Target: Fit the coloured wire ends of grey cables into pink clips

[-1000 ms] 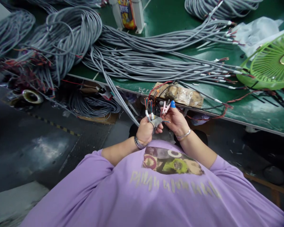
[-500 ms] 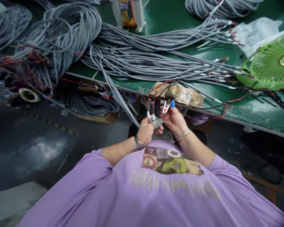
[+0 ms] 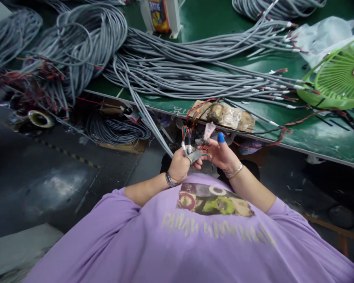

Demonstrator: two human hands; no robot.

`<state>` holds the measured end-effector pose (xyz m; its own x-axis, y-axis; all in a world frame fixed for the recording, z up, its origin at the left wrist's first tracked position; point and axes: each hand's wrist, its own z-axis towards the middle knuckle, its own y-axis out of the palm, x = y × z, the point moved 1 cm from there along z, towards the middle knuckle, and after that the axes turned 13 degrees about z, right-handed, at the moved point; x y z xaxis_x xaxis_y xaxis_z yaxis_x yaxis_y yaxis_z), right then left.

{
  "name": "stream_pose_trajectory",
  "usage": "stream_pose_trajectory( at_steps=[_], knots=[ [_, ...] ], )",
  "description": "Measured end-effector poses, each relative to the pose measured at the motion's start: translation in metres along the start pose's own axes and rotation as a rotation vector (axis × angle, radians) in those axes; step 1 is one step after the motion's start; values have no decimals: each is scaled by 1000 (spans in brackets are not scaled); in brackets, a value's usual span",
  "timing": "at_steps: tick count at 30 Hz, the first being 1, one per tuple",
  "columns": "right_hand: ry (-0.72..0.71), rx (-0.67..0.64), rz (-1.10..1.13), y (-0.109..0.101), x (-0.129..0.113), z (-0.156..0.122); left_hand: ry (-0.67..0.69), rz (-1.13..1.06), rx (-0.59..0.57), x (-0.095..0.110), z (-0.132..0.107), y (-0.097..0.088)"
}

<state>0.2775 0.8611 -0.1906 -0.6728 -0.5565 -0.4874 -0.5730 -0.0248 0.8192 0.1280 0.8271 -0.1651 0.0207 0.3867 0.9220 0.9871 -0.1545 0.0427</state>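
My left hand [image 3: 179, 165] is closed around grey cables [image 3: 165, 148]. White collars and fanned coloured wire ends [image 3: 183, 133] stick up above the fist. The left thumb wears a grey cover and presses on the cable; more bare coloured wires [image 3: 207, 155] point right from under it. My right hand [image 3: 224, 156] is beside those wires, its fingertips close to or touching them. Its thumb, in a blue finger cot [image 3: 221, 137], stands raised and apart from the fingers. A blurred pink clip-like piece [image 3: 208, 131] is just beyond the right fingertips; whether they touch it is unclear.
Long bundles of grey cable [image 3: 188, 76] lie across the green table [image 3: 321, 145]. Coiled cable [image 3: 85, 47] is heaped at the left. A taped block [image 3: 224, 114] with thin wires sits at the table edge. A green fan [image 3: 336, 78] stands at the right.
My right hand has shifted slightly right, its thumb moving away from the pink piece. That piece has turned and is now blurred. My left hand keeps its hold on the cables.
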Motion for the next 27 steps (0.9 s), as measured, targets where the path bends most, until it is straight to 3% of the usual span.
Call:
stream_pose_trajectory(
  at_steps=[3, 6, 12, 15, 20, 22, 27],
  knots=[
    [-54, -28, -146, -1, 1, -9, 18, 32, -15, -5, 1, -1],
    [-168, 54, -260, 1, 2, -13, 36, 72, -30, -8, 2, -2],
    [-215, 52, -337, 12, 4, -16, -18, 170, -196, -7, 6, -3],
    [-200, 47, -324, 9, 3, -16, -44, 153, -200, -3, 5, -6],
    [-85, 20, -182, -16, -5, -9, -67, 13, -111, 7, 2, -6],
    [-65, 65, -87, -22, -10, -3, -76, -22, -98, 12, 2, -4],
    [-105, 160, -34, -9, -13, 12, -77, -45, -142, 16, 9, 1]
  ],
)
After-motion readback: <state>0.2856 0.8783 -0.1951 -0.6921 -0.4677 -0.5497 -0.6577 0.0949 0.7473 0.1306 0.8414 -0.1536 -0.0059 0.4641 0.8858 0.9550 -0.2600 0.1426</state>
